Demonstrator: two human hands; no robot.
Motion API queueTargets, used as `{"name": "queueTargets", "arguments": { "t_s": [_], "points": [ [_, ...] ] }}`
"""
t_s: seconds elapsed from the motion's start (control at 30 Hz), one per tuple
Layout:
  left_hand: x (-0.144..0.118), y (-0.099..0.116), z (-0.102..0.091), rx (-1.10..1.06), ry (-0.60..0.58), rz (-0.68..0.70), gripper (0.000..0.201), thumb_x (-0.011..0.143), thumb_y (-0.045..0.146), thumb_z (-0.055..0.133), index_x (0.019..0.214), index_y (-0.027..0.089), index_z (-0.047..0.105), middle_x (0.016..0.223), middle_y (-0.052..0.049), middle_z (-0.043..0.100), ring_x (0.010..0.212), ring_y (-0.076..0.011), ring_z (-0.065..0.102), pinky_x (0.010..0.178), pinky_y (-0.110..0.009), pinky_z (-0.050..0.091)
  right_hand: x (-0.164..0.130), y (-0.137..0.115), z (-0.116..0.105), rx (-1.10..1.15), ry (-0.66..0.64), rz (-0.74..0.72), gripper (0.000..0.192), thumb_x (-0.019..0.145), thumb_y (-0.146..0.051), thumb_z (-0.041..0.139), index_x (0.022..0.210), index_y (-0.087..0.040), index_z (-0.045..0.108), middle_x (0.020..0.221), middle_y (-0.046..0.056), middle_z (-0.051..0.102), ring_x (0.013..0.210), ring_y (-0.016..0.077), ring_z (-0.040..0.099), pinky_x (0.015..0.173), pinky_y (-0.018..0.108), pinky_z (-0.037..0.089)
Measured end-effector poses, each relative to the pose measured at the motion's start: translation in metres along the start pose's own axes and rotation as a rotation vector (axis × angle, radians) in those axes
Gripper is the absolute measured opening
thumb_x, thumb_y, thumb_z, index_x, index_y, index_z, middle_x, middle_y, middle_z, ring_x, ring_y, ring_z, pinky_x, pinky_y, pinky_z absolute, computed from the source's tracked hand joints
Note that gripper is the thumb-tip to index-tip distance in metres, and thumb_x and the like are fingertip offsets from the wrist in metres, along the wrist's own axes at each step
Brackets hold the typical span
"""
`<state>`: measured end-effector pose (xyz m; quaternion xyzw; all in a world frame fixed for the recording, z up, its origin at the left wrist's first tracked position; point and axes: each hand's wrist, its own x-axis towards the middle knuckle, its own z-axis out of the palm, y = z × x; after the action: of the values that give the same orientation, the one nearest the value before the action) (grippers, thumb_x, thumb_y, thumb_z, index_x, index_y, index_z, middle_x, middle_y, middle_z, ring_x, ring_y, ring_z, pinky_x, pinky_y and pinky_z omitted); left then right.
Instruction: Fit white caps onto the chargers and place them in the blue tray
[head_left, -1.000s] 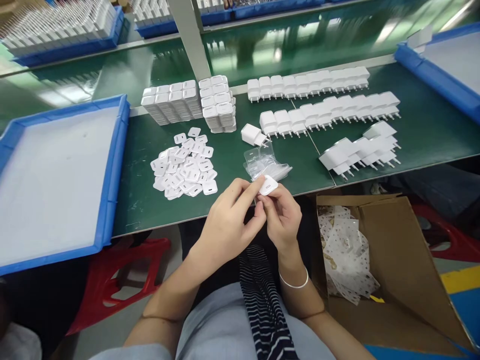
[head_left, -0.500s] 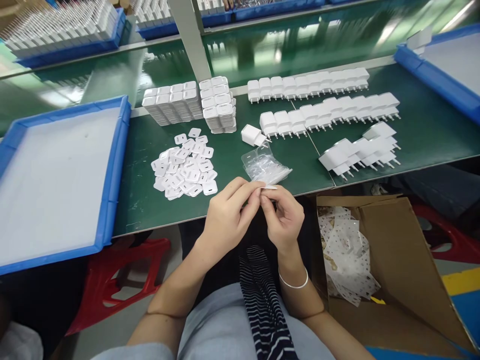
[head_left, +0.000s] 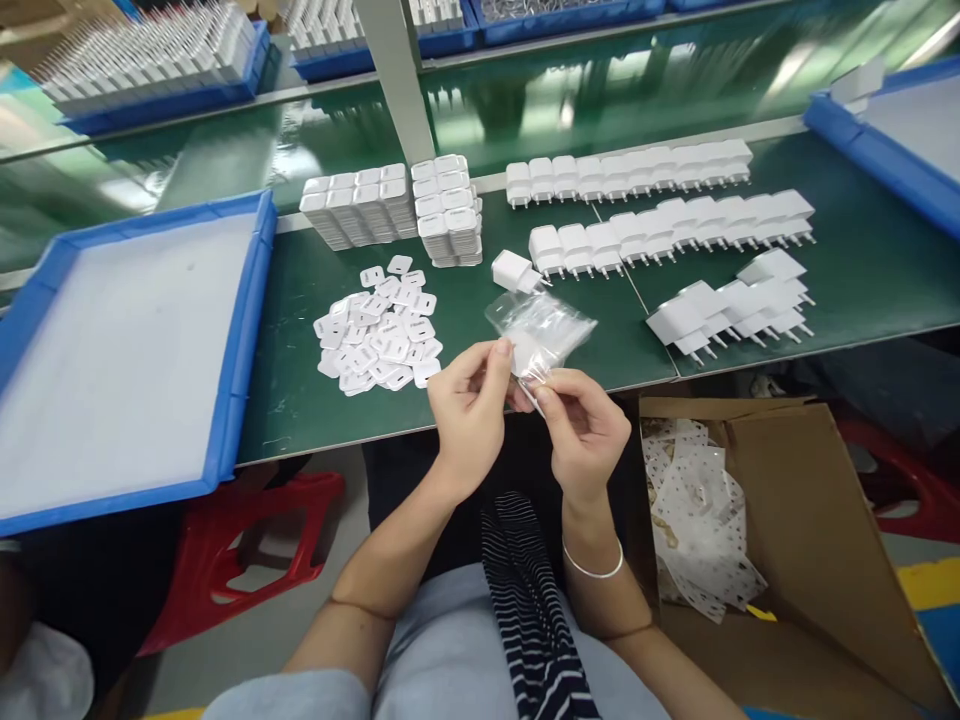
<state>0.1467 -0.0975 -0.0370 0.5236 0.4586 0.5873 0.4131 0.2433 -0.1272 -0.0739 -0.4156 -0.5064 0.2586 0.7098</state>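
Observation:
In front of my body, just over the table edge, my left hand (head_left: 472, 415) and my right hand (head_left: 589, 430) are close together. A thin white plate (head_left: 531, 398), seen nearly edge-on, is pinched between the thumb and fingers of my right hand. My left hand is closed, its fingertips at the plate's other end; what lies between thumb and fingers there is hidden. Right behind the fingers lies clear plastic film (head_left: 551, 330) on the table. A white plug adapter (head_left: 516, 270) lies on its side beyond the film. To the left is a loose pile of small white slotted plates (head_left: 382, 340).
Stacks of white plates (head_left: 360, 205) stand at the back. Rows of white adapters (head_left: 667, 230) fill the right side. A blue-rimmed tray (head_left: 247, 330) sits at left, another (head_left: 885, 135) at far right. An open cardboard box (head_left: 810, 520) holding dotted sheets is below right.
My hands have parted slightly, the right one moving right and down. The white plate has turned from flat to edge-on. The view has shifted a little.

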Motion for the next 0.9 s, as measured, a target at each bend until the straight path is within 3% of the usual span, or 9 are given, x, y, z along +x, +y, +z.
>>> {"name": "queueTargets", "arguments": {
  "t_s": [0.13,0.27,0.37,0.47,0.57,0.63,0.73,0.83,0.9],
  "points": [
    [0.018,-0.003,-0.01,0.018,0.147,0.026,0.025,0.098,0.035,0.062,0.081,0.018,0.07,0.06,0.003,0.07,0.04,-0.01,0.062,0.042,-0.02,0.052,-0.001,0.001,0.001,0.052,0.06,0.058,0.013,0.093,-0.012,0.065,0.088,-0.022,0.073,0.081,0.001,0.072,0.076,0.0157,0.068,0.07,0.031,0.056],
    [0.031,0.003,-0.031,0.386,0.392,0.372,0.027,0.101,0.03,0.056,0.088,0.017,0.076,0.08,-0.002,0.079,0.062,-0.0132,0.074,0.059,-0.022,0.059,0.002,0.0,0.002,0.088,0.249,0.154,0.009,0.093,-0.018,0.066,0.085,-0.02,0.069,0.072,-0.001,0.066,0.061,0.0124,0.061,0.057,0.027,0.052],
    [0.017,0.008,-0.028,0.664,0.168,0.558,0.021,0.099,0.021,0.058,0.105,0.017,0.078,0.105,-0.006,0.081,0.096,-0.018,0.078,0.09,-0.027,0.062,0.004,-0.001,0.006,0.07,0.34,0.202,0.007,0.092,-0.022,0.068,0.085,-0.019,0.07,0.069,-0.002,0.066,0.058,0.011,0.06,0.055,0.026,0.051],
    [-0.006,0.006,-0.014,0.584,-0.157,0.456,0.026,0.099,0.019,0.06,0.12,0.014,0.074,0.12,-0.01,0.078,0.106,-0.0189,0.077,0.096,-0.027,0.061,0.003,-0.002,0.011,0.034,0.325,0.222,0.007,0.091,-0.024,0.071,0.085,-0.02,0.071,0.077,0.0,0.072,0.067,0.013,0.067,0.063,0.027,0.058],
    [-0.017,0.0,-0.006,0.363,-0.244,0.17,0.027,0.098,0.03,0.062,0.118,0.017,0.076,0.113,-0.008,0.08,0.095,-0.0189,0.078,0.084,-0.028,0.063,-0.001,-0.003,0.014,0.032,0.282,0.222,0.005,0.09,-0.023,0.072,0.085,-0.02,0.072,0.082,0.001,0.075,0.075,0.0145,0.072,0.071,0.028,0.061],
    [-0.017,-0.003,-0.005,0.25,-0.223,0.054,0.025,0.099,0.034,0.061,0.108,0.019,0.079,0.099,-0.005,0.081,0.084,-0.0168,0.076,0.077,-0.026,0.062,-0.003,-0.004,0.016,0.067,0.255,0.232,0.004,0.089,-0.02,0.072,0.085,-0.021,0.073,0.079,-0.001,0.074,0.068,0.0124,0.069,0.065,0.026,0.06],
    [-0.01,-0.005,-0.01,0.212,-0.141,0.02,0.029,0.099,0.037,0.061,0.088,0.018,0.079,0.079,-0.001,0.076,0.07,-0.0128,0.068,0.065,-0.023,0.055,-0.004,-0.004,0.017,0.116,0.253,0.278,0.004,0.089,-0.021,0.072,0.085,-0.02,0.073,0.077,-0.001,0.073,0.062,0.0115,0.065,0.058,0.026,0.057],
    [0.005,-0.003,-0.028,0.262,0.022,0.066,0.032,0.098,0.04,0.062,0.083,0.017,0.078,0.073,-0.001,0.073,0.068,-0.0132,0.067,0.064,-0.025,0.054,0.003,-0.002,0.009,0.195,0.316,0.316,0.004,0.087,-0.021,0.071,0.084,-0.019,0.072,0.077,0.0,0.072,0.062,0.0122,0.065,0.055,0.026,0.054],
    [0.019,0.0,-0.052,0.368,0.196,0.196,0.033,0.1,0.04,0.058,0.089,0.018,0.079,0.078,-0.002,0.075,0.074,-0.0157,0.072,0.07,-0.029,0.057,0.009,-0.001,-0.003,0.242,0.382,0.303,0.005,0.086,-0.019,0.07,0.081,-0.019,0.071,0.074,0.0,0.069,0.061,0.0115,0.063,0.053,0.025,0.051]
  ]
}}
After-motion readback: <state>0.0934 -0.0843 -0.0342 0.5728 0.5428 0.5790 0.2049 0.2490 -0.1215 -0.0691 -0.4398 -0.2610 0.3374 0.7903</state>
